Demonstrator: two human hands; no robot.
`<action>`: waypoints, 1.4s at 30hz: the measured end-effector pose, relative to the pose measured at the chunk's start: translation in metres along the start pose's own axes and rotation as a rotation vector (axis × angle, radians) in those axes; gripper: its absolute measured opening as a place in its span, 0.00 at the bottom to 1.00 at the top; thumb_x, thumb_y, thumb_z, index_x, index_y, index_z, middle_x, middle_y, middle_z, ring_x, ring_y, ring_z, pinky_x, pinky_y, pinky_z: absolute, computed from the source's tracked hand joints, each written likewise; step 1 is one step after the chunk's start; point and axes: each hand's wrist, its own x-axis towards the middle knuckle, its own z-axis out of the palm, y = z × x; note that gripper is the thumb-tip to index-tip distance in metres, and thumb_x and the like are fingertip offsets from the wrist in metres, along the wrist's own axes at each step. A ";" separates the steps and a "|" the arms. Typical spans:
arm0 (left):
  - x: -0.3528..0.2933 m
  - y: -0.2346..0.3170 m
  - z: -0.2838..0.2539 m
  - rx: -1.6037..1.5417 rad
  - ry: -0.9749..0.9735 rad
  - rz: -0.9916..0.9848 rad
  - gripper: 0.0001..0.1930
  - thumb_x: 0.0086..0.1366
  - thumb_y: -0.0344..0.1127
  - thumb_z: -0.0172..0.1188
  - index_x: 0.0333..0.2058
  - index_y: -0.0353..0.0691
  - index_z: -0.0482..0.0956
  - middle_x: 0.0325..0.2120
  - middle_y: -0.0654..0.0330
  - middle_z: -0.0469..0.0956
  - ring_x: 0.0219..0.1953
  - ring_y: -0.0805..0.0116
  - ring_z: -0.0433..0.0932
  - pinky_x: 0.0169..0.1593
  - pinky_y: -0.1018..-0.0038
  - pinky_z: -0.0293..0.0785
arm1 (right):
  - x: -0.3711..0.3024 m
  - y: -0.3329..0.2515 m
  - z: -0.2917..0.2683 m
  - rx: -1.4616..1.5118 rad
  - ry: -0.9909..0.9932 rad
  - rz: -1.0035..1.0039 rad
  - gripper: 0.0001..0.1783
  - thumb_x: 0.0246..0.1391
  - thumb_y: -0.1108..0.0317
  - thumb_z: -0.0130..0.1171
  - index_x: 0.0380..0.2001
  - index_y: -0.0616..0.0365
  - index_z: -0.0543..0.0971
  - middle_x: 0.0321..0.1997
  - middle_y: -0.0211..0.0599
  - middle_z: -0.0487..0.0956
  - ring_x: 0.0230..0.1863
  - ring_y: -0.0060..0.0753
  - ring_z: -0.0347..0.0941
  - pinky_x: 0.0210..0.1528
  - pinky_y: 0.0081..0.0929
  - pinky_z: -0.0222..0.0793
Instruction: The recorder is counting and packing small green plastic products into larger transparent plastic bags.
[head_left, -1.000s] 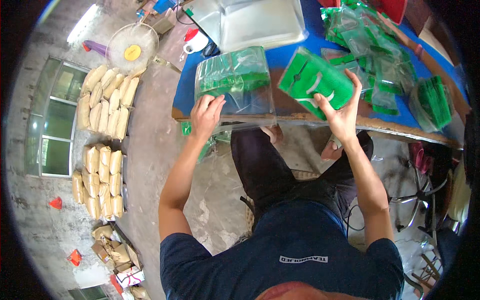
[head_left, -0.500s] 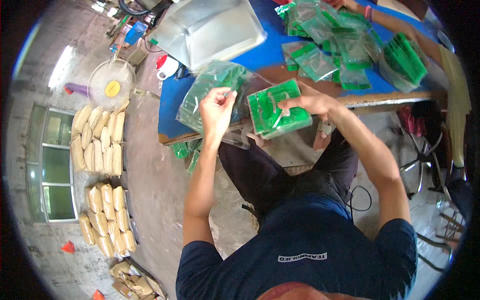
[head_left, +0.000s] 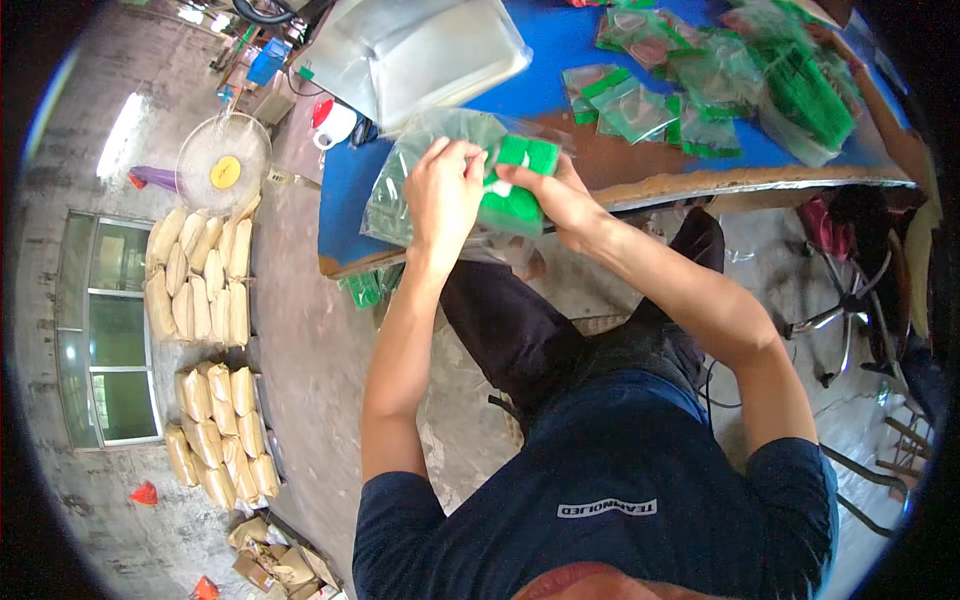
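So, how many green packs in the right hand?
1 visible: green pack in right hand, beside left hand and clear bag; more may be hidden behind it.

Remotely, I see a bright green packet (head_left: 522, 208) marked with white, a blue table (head_left: 342, 212) with brown patches, tan sacks (head_left: 197, 272) and a navy shirt (head_left: 600, 460).

Stained grey wall (head_left: 100, 520), window (head_left: 118, 330), floor (head_left: 300, 300)

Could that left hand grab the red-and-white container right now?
Likely not right away: the left hand seems busy at the clear bag, though nothing tall seems to stand between it and the container.
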 end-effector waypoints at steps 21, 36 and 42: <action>-0.016 -0.185 0.047 -1.375 -0.369 -0.660 0.35 0.73 0.53 0.48 0.70 0.40 0.52 0.68 0.58 0.59 0.68 0.66 0.60 0.70 0.67 0.55 | 0.093 0.000 -0.008 -0.742 -0.043 0.047 0.51 0.48 0.39 0.67 0.65 0.63 0.64 0.61 0.45 0.72 0.63 0.39 0.67 0.63 0.45 0.67; -0.025 -0.128 0.044 -1.271 -0.337 -0.567 0.38 0.72 0.62 0.42 0.72 0.45 0.50 0.72 0.61 0.50 0.73 0.65 0.47 0.73 0.65 0.43 | 0.055 0.021 -0.046 -0.695 0.009 -0.509 0.42 0.61 0.55 0.58 0.64 0.73 0.52 0.58 0.67 0.71 0.57 0.57 0.73 0.60 0.41 0.67; -0.009 -0.122 0.046 -1.407 -0.438 -0.622 0.37 0.74 0.57 0.44 0.71 0.39 0.48 0.73 0.61 0.45 0.74 0.66 0.40 0.74 0.67 0.37 | 0.026 0.007 -0.023 -0.665 0.045 -0.186 0.47 0.62 0.54 0.57 0.69 0.67 0.43 0.47 0.61 0.79 0.46 0.51 0.80 0.38 0.40 0.78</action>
